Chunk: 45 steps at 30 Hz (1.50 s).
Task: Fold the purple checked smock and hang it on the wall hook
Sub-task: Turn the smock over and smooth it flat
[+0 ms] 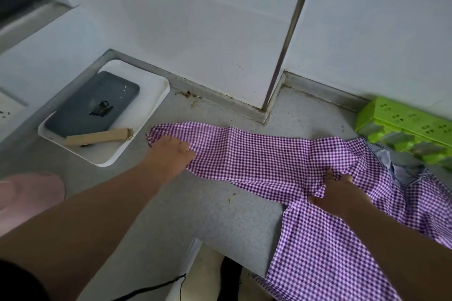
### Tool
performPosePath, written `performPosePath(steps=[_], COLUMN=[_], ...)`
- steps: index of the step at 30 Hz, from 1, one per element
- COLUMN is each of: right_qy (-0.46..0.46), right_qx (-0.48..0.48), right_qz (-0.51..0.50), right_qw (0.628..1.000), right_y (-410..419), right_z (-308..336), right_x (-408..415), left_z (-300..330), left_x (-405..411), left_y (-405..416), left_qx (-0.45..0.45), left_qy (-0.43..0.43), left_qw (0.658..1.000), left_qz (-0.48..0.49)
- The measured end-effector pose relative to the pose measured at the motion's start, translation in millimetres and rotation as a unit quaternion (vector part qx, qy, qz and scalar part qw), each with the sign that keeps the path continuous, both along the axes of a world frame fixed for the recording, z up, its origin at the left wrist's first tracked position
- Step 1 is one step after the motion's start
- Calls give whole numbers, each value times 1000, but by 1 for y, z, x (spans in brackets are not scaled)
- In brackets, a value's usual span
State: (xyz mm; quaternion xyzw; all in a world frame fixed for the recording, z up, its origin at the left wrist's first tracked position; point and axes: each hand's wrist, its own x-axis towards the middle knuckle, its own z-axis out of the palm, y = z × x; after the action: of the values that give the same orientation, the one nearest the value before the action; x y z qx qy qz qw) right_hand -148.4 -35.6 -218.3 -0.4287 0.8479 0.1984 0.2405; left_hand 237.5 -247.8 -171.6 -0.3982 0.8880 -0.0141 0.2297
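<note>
Left hand [171, 151]: flat, fingers straight, pressing smock [269, 161] sleeve end.
Right hand [338, 197]: grip pinching bunched cloth.
Risk: overhang drags smock off counter [195, 203].

Single head-worn wide-angle view. Looks forward and steeply down onto grey counter [171, 203], close range. Both forearms enter from bottom edge; wall beyond fingertips.
</note>
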Motion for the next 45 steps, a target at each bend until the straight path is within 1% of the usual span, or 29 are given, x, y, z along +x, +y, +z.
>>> performPosePath(steps=[1,2,3,4,5,6,7,8,10,12,14,16,20,21,23,25,27,28,30,32,34,37,40,45], right_qy=[-1,1,1,0,-2,-1,-8,-19,-63,-92,-80,-41,22,19,-25,-90,-128,-121,-64,1,15,-36,-50,-60], right_qx=[-1,-4,-6,-10,-15,-24,-35,-49,-80,-108,-133,-143,-151,-148,-148,-152,-187,-213,-241,-252,-259,-192,-134,-93], right_qz=[-2,-4,-3,-5,-2,3,6,10,13,31,42,31,-85,-113,-135,-125,-108,-98,-113,-177,-246,-281,-240,-178], right_qw=[1000,1000,1000,1000,1000,1000,999,999,995,989,987,988,985,982,979,976,968,965,962,951,934,940,960,978], right_y=[0,0,0,2,3,3,5,6,17,30,45,60,117,131,149,158,169,170,184,201,222,257,275,289], right_z=[0,1,2,3,4,4,3,3,4,7,12,16,18,16,9,4,5,7,13,21,21,9,-4,-5], right_x=[0,1,2,2,3,3,1,0,-9,-16,-19,-16,-36,-42,-51,-57,-67,-69,-81,-90,-100,-123,-138,-177], left_z=[-2,-1,-1,-3,-2,5,12,14,6,-4,-13,-20,-18,-17,-13,-17,-20,-20,-23,-26,-25,-24,-26,-32], left_x=[1,0,-2,-8,-16,-24,-38,-50,-82,-114,-135,-143,-177,-185,-198,-212,-235,-242,-261,-274,-283,-296,-303,-306], left_y=[-2,1,4,10,17,26,35,45,68,88,102,103,118,122,131,140,159,164,178,187,192,197,196,191], left_qx=[32,44,55,49,39,42,44,61,95,136,166,153,111,102,77,67,106,122,121,101,88,93,105,115], left_qy=[-15,-51,-84,-83,-49,3,54,85,88,53,10,-13,-47,-58,-61,-22,-13,-25,-70,-121,-163,-179,-169,-162], left_qw=[997,993,992,994,998,998,992,981,957,950,957,968,980,982,987,985,970,968,971,973,972,974,977,978], left_qz=[62,94,82,53,2,-44,-102,-161,-258,-275,-237,-197,-160,-147,-128,-159,-216,-217,-192,-169,-142,-101,-76,-56])
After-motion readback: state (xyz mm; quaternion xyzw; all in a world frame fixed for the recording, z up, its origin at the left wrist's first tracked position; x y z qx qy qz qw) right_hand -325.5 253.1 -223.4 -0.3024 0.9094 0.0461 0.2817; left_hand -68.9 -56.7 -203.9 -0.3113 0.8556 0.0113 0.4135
